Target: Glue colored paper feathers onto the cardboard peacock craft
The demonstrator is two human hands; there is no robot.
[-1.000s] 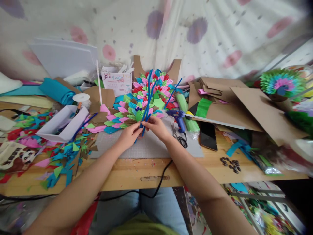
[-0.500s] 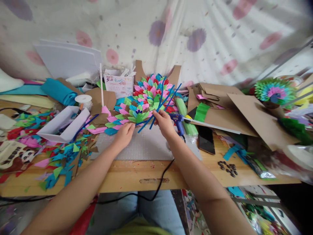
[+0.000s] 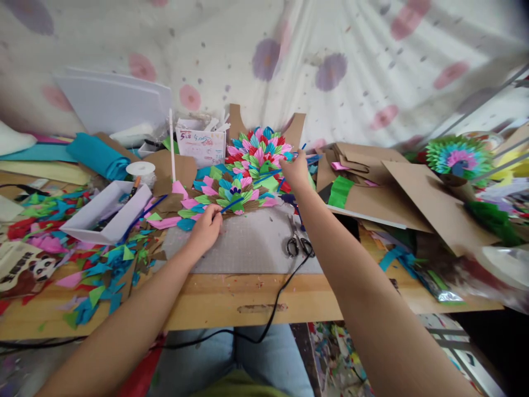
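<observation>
My left hand (image 3: 209, 225) pinches one end of a blue pipe cleaner (image 3: 232, 205), whose other end points to the right over the leaf-like paper pieces. My right hand (image 3: 296, 170) is farther forward, closed around several blue pipe cleaners (image 3: 266, 178); their ends stick out on both sides of it. Behind and between the hands stands a paper craft of layered pink, green, blue and red petals (image 3: 248, 157) with green bird shapes. Black-handled scissors (image 3: 294, 243) lie on the grey mat (image 3: 231, 248), beside my right forearm. That forearm mostly hides the glue gun.
At left are a white tray (image 3: 124, 215) with pens, a spool (image 3: 140, 168) and colourful paper scraps (image 3: 99, 273). Cardboard sheets (image 3: 430, 193) and a finished-looking paper peacock (image 3: 458, 160) are at right. A black cable (image 3: 264, 328) hangs over the table's front edge.
My right hand has moved forward and right with the pipe cleaners, uncovering the scissors. My left hand has shifted slightly left and nearer, with a single pipe cleaner in it.
</observation>
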